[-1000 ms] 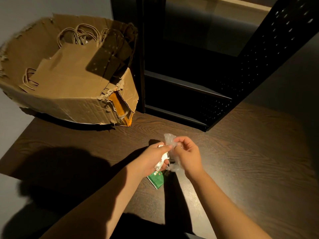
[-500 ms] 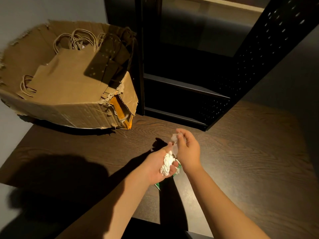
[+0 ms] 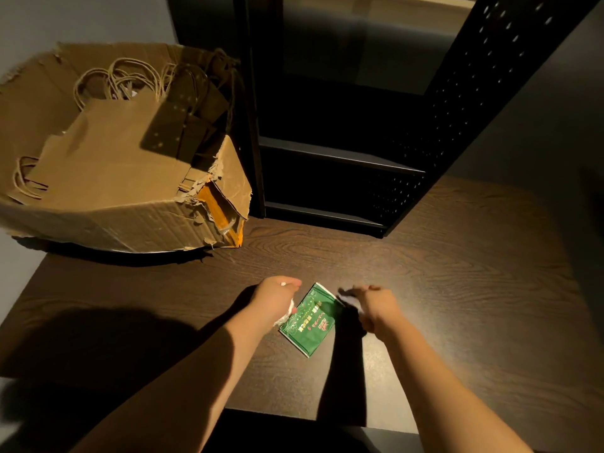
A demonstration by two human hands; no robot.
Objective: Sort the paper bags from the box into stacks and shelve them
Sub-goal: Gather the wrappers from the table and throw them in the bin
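We see a torn cardboard box [image 3: 108, 220] standing at the far left corner of the dark wooden table [image 3: 457, 289], its near wall ragged and its right corner ripped open so that an orange lining shows. Inside it lie the brown paper bags [image 3: 108, 165], flat and overlapping, with their twisted paper handles looped up toward the back wall of the box and one set of handles sticking out at the left. Just beside the box on its right stands a black shelving unit [image 3: 343, 158] with perforated side panels; we make out two dark shelves in it, but we cannot tell what, if anything, rests on them in the shadow.

Nearer to us, the left hand [image 3: 277, 300] is closed around a crumpled white wad [image 3: 287, 310], which peeks out under the curled fingers. The right hand [image 3: 376, 308] is blurred; its fingers seem to pinch something thin and pale [image 3: 348, 299] at the tips, though we cannot tell what it is or how firmly it is held. Between the two hands a small green packet [image 3: 310, 320] with printed lettering lies flat on the table, tilted, its upper corner near the right fingertips.

The paper bags are all in the box, well apart from both hands, and neither hand touches them.
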